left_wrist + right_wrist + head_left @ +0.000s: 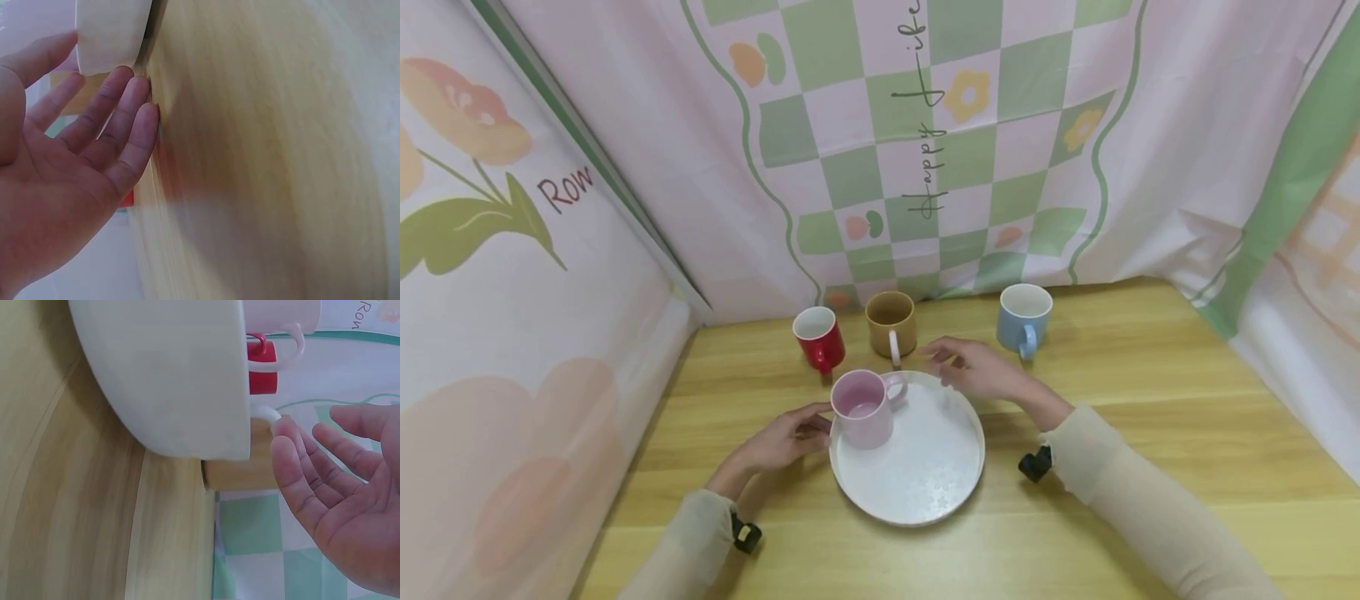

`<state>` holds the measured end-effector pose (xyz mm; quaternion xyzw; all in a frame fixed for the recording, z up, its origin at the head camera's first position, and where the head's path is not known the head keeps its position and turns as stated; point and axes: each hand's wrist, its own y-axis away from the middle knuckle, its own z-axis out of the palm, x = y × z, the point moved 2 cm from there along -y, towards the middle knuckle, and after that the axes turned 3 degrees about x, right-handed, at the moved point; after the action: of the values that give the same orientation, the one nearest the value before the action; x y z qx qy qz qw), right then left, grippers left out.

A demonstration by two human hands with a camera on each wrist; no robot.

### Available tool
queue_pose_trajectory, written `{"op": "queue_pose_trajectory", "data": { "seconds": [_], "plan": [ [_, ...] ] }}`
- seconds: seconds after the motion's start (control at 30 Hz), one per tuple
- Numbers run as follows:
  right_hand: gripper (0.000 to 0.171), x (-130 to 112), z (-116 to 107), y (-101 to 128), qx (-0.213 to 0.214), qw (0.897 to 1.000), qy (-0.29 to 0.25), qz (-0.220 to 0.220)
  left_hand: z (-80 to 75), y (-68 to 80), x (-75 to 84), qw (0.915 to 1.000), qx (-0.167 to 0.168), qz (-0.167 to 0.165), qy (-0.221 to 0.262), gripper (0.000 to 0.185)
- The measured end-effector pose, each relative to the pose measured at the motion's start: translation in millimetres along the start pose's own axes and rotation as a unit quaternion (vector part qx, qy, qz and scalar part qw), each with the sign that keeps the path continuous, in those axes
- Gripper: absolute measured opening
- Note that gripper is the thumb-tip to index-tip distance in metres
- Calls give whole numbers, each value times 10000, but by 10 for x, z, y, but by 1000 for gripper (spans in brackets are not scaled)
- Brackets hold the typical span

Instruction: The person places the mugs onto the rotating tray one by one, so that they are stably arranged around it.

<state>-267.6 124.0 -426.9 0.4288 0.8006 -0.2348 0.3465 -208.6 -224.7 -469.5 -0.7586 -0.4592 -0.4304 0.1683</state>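
Glossy pink mug standing on a round white plate

Both hands are relaxed and hold nothing: the left hand lies beside the mug, the right hand hovers over the plate's far rim on the wood-grain table.

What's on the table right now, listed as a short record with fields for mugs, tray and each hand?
on tray: pink mug, near left rim of the white round tray
behind tray: red mug, tan mug, blue mug
left hand: open, beside pink mug, holds nothing
right hand: open, over tray's far edge, holds nothing
surface: wooden table
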Motion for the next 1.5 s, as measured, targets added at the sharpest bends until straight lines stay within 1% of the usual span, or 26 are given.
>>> {"op": "queue_pose_trajectory", "data": {
  "seconds": [0.17, 0.3, 0.4, 0.53, 0.6, 0.77, 0.93, 1.2, 1.5],
  "plan": [
    [33, 42, -68, 69, 234, 9993, 191, -232, 4, 5, -3, 10000, 16, -11, 23, 54],
    [32, 66, -119, 102, 386, 9987, 218, -259, 0, 9, 7, 10000, 33, 1, 55, 53],
    [32, 93, -149, 114, 406, 9989, 115, -185, -4, 10, 11, 9999, 32, 37, 95, 53],
    [32, 130, -175, 132, 355, 9992, -176, -72, -5, 7, 6, 9998, 8, 63, 165, 54],
    [33, 140, -184, 144, 324, 9990, -312, -33, -4, 4, 2, 9999, -11, 33, 163, 55],
    [34, 149, -220, 176, 332, 9985, -435, 70, 1, -4, -24, 9999, -28, -103, 40, 56],
    [35, 171, -254, 205, 379, 9980, -485, 137, 6, -3, -40, 10000, -1, -77, 23, 54],
    [36, 192, -338, 263, 521, 9976, -443, 127, 12, -2, -48, 9999, -2, 40, 139, 55],
    [35, 252, -407, 296, 611, 9972, -400, 130, 12, -3, -56, 9999, 18, 83, 121, 54]
  ]
}}
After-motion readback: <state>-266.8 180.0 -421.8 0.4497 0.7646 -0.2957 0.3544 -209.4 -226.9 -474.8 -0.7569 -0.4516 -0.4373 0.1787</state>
